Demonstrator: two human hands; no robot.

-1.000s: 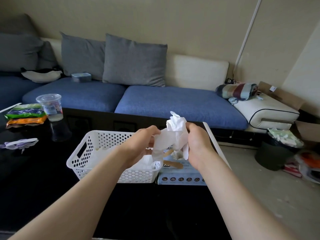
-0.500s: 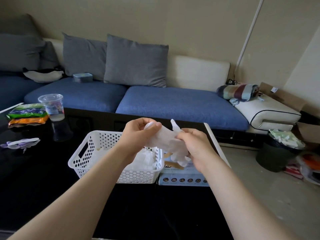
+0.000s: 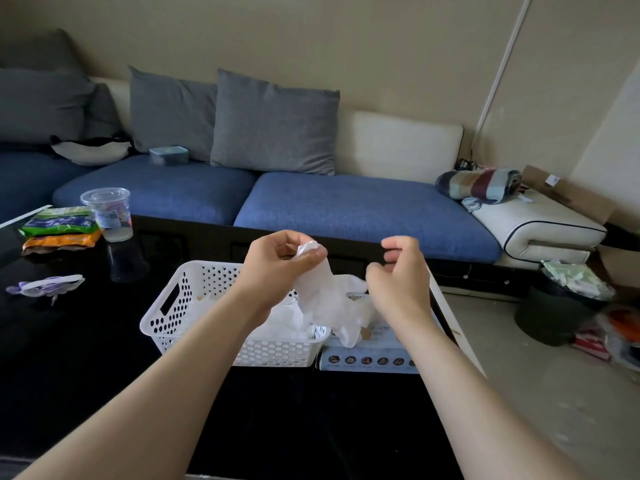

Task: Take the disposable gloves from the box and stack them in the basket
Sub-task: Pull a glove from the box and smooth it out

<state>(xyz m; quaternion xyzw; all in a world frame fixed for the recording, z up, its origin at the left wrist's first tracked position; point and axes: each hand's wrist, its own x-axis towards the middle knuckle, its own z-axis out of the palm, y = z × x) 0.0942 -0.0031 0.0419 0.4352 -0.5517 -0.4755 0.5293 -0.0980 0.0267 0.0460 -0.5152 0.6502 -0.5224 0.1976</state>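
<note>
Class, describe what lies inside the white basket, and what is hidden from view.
Crumpled white gloves lie in the basket's right part. The left hand and the glove it holds cover part of the pile, so their number cannot be seen.

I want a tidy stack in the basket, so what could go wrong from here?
Only the left hand pinches the glove, by one end; the right hand looks free of it. It hangs crumpled, partly over the box, so it may land bunched or across the basket rim. The gloves in the basket lie heaped at its right end, so the pile could lean.
</note>
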